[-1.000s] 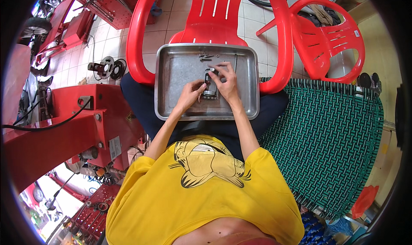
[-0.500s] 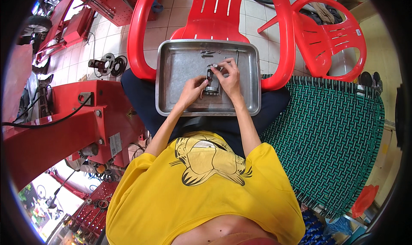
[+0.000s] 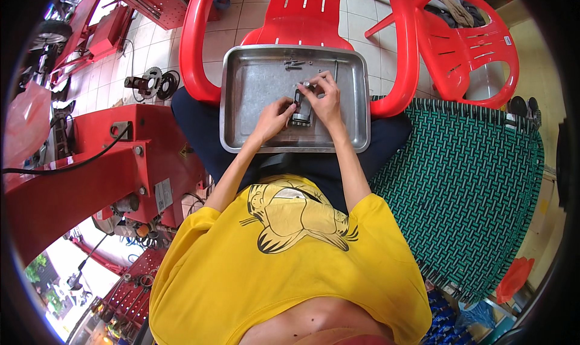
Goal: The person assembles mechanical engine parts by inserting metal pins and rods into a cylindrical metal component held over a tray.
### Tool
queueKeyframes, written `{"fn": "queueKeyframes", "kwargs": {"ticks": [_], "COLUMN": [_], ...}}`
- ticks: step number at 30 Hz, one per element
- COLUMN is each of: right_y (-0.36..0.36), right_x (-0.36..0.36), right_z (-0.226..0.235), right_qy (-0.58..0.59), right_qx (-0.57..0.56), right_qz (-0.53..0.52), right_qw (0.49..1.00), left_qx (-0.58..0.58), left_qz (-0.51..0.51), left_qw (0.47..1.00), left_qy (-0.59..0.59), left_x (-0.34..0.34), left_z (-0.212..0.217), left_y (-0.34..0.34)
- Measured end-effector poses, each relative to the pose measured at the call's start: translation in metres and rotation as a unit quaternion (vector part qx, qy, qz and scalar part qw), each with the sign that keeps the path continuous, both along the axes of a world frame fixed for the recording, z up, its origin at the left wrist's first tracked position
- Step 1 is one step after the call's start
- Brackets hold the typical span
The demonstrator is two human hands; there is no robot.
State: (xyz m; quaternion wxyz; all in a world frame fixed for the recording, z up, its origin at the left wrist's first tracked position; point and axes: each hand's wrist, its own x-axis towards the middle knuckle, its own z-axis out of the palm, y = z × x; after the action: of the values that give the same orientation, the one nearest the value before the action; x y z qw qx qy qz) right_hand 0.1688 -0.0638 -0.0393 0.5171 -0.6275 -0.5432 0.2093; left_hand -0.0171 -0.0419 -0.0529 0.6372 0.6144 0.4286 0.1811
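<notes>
A silver-and-black cylindrical metal machine part (image 3: 302,116) is held between my hands, its ringed end toward me, over a steel tray (image 3: 254,141). My left hand (image 3: 275,121) is closed, thumb and fingertips pinching the part's left side at a narrow dark piece. From the right, my right hand (image 3: 326,103) is closed over the far end, fingers bent and thumb against it. The right fingers partly hide that end. Beyond the hands, several small bolts (image 3: 294,64) lie in the tray, and a thin metal rod (image 3: 336,70) lies near its far right corner.
The tray sits across my lap, in front of a red plastic chair (image 3: 302,28). A second red chair (image 3: 468,43) stands at the far right. On the right is a green woven seat (image 3: 465,194); on the left, a red metal machine frame (image 3: 90,188). A sprocket part (image 3: 148,82) lies on the floor.
Tray and hands appear slightly higher in the picture as the view shifts. Both hands keep hold of the metal part, with only small finger movements.
</notes>
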Motion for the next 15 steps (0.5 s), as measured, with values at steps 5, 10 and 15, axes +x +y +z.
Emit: {"fn": "queueKeyframes", "kwargs": {"ticks": [5,10,15], "right_y": [0.0,-0.005,-0.005], "right_x": [0.002,-0.005,0.004], "right_z": [-0.003,0.008,-0.004], "right_qy": [-0.004,0.022,-0.008], "right_qx": [0.004,-0.016,0.0], "right_qz": [-0.003,0.033,0.036], "right_qw": [1.0,0.999,0.999], "left_qx": [0.007,-0.042,-0.026], "left_qz": [0.005,-0.01,-0.013], "left_qw": [1.0,0.998,0.999], "left_qy": [-0.011,-0.039,-0.031], "left_x": [0.001,-0.007,-0.001], "left_z": [0.002,-0.008,0.0], "left_y": [-0.002,0.002,0.001]}}
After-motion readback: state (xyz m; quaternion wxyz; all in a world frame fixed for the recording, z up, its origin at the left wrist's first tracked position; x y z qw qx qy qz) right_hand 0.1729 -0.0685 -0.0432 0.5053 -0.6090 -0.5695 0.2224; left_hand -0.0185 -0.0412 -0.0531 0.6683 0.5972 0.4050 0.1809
